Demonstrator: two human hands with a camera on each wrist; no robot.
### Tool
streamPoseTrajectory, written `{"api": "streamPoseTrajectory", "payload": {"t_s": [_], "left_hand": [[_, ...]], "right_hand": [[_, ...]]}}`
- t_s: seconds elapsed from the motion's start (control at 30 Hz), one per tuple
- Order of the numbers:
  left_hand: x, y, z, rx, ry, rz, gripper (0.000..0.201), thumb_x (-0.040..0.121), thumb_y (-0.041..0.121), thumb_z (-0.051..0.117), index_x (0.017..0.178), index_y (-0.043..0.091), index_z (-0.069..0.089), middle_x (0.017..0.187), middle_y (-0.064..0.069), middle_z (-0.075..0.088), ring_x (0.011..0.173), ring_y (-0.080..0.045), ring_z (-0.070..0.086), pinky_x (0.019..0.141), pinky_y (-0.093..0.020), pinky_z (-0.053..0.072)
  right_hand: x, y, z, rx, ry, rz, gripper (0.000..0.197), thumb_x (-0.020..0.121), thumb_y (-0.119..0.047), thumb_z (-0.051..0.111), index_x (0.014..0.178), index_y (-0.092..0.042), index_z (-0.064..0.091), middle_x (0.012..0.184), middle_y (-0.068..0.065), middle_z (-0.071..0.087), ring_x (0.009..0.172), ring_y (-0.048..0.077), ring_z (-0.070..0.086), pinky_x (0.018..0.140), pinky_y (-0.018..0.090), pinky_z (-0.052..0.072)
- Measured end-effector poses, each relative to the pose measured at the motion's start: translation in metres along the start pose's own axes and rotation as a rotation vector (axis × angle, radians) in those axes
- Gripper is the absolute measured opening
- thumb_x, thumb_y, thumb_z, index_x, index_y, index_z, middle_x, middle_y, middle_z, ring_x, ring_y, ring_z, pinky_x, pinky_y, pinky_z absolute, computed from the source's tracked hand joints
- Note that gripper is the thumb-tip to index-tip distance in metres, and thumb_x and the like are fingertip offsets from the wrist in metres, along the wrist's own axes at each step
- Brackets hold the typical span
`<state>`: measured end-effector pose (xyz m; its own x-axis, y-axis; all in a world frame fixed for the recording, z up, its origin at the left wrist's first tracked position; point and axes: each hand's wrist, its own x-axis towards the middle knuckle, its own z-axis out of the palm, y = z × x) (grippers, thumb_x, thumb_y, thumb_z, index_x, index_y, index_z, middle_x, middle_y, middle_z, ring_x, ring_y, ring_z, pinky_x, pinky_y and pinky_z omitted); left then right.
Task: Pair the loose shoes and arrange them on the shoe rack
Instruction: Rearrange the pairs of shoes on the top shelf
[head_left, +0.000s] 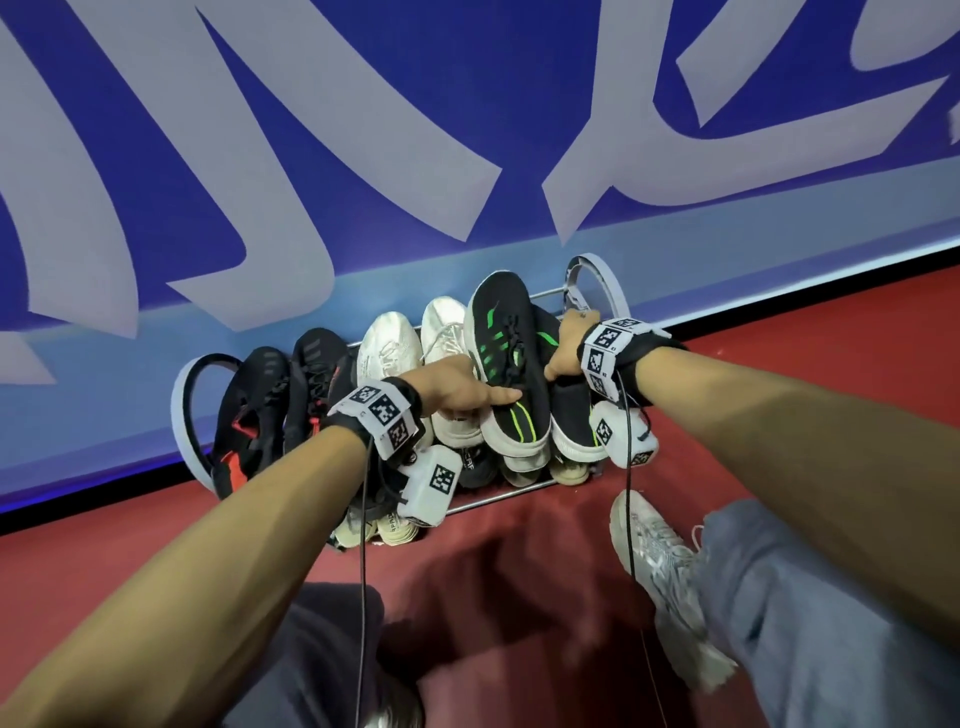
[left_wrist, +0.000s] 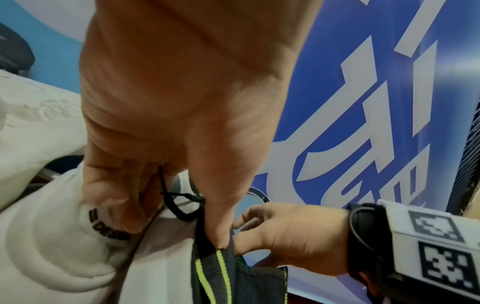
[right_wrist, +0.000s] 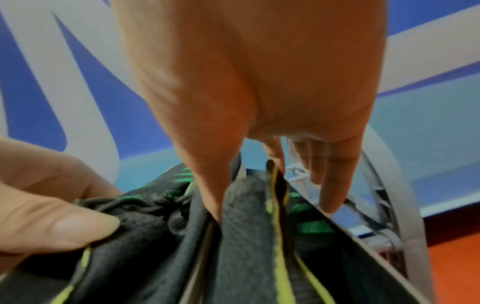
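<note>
A shoe rack (head_left: 605, 283) stands against the blue wall. Its top tier holds two black-and-red shoes (head_left: 260, 405), two white shoes (head_left: 387, 343) and, at the right end, a pair of black shoes with green stripes. My left hand (head_left: 483, 400) grips the left black-green shoe (head_left: 506, 343) at its heel collar, with the thumb (left_wrist: 218, 230) on one side and the fingers (left_wrist: 114, 205) between it and the white shoe (left_wrist: 52, 236). My right hand (head_left: 563, 358) pinches the heel of the right black-green shoe (head_left: 569, 415), thumb (right_wrist: 207, 185) against fingers (right_wrist: 327, 181).
Lower tiers hold more shoes, dark and pale ones (head_left: 519, 462) and beige ones (head_left: 374, 530). The rack's grey end loop (right_wrist: 397, 185) is just right of my right hand. Red floor (head_left: 519, 561) lies in front, with my own foot in a grey sneaker (head_left: 660, 561).
</note>
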<state>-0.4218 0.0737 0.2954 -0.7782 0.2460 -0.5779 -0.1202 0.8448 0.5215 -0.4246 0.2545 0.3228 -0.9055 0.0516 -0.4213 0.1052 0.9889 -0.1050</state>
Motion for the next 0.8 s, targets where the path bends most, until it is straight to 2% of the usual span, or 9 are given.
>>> {"api": "streamPoseTrajectory", "payload": {"t_s": [0.1,0.17,0.27,0.4,0.5,0.6,0.67,0.73,0.8], "left_hand": [[-0.001,0.000,0.000,-0.072,0.001,-0.010,0.043,0.082,0.051,0.076,0.075,0.011,0.061,0.069,-0.007,0.057,0.056,-0.018,0.047,0.055,-0.026,0.037],[-0.002,0.001,0.000,-0.134,0.035,0.003,0.042,0.079,0.048,0.080,0.071,0.014,0.057,0.066,-0.005,0.054,0.056,-0.017,0.045,0.055,-0.026,0.037],[-0.002,0.001,0.001,-0.229,0.092,0.048,0.038,0.075,0.041,0.086,0.067,0.018,0.056,0.057,0.004,0.054,0.049,-0.011,0.046,0.051,-0.021,0.038],[-0.004,0.006,0.002,-0.320,0.099,0.057,0.036,0.073,0.036,0.089,0.069,0.019,0.057,0.050,0.010,0.055,0.041,-0.004,0.049,0.047,-0.015,0.040],[-0.006,0.011,0.006,-0.360,0.113,0.036,0.030,0.078,0.035,0.085,0.087,0.016,0.063,0.061,0.011,0.062,0.050,-0.001,0.055,0.046,-0.015,0.041],[-0.009,0.020,0.010,-0.380,0.112,0.031,0.046,0.078,0.039,0.084,0.111,0.013,0.065,0.080,0.007,0.067,0.064,-0.006,0.059,0.050,-0.018,0.044],[-0.008,0.023,0.010,-0.389,0.128,0.041,0.050,0.076,0.040,0.085,0.113,0.013,0.064,0.083,0.005,0.067,0.063,-0.007,0.058,0.046,-0.016,0.041],[-0.007,0.023,0.009,-0.397,0.148,0.060,0.054,0.073,0.042,0.087,0.113,0.013,0.064,0.092,0.002,0.071,0.071,-0.010,0.063,0.049,-0.018,0.043],[-0.008,0.022,0.008,-0.405,0.157,0.063,0.058,0.071,0.043,0.088,0.114,0.013,0.064,0.100,-0.002,0.073,0.081,-0.015,0.068,0.056,-0.022,0.050]], "right_hand": [[-0.001,0.002,0.003,-0.015,-0.033,0.054,0.068,0.088,-0.035,0.068,0.137,0.003,0.042,0.135,0.021,0.052,0.123,0.033,0.054,0.098,0.037,0.046],[-0.004,0.000,0.003,-0.024,-0.034,0.076,0.070,0.093,-0.033,0.062,0.143,0.007,0.033,0.144,0.022,0.044,0.131,0.035,0.047,0.103,0.037,0.040],[-0.006,-0.003,-0.001,-0.016,-0.070,0.068,0.059,0.096,-0.032,0.057,0.140,0.005,0.043,0.142,0.020,0.049,0.128,0.034,0.051,0.100,0.036,0.042],[-0.008,-0.005,-0.010,0.021,-0.164,0.077,0.043,0.089,-0.026,0.065,0.127,-0.006,0.061,0.129,0.015,0.060,0.108,0.030,0.061,0.089,0.034,0.047],[-0.002,-0.008,-0.011,0.144,-0.231,0.082,0.016,0.085,-0.017,0.067,0.097,-0.007,0.068,0.122,0.017,0.065,0.103,0.031,0.063,0.099,0.040,0.049],[0.015,0.001,-0.004,0.212,-0.213,0.042,0.024,0.089,-0.021,0.062,0.108,-0.007,0.067,0.126,0.020,0.062,0.113,0.033,0.060,0.104,0.046,0.046],[0.014,0.003,-0.006,0.228,-0.193,0.034,0.016,0.091,-0.023,0.059,0.097,-0.010,0.065,0.114,0.018,0.063,0.090,0.027,0.059,0.097,0.041,0.048],[0.004,0.000,-0.011,0.271,-0.206,0.075,0.016,0.093,-0.018,0.059,0.081,-0.007,0.059,0.087,0.015,0.058,0.066,0.024,0.049,0.073,0.034,0.047],[0.005,-0.001,-0.012,0.316,-0.195,0.121,0.020,0.092,-0.014,0.060,0.075,-0.004,0.056,0.078,0.014,0.055,0.065,0.025,0.052,0.065,0.034,0.045]]}}
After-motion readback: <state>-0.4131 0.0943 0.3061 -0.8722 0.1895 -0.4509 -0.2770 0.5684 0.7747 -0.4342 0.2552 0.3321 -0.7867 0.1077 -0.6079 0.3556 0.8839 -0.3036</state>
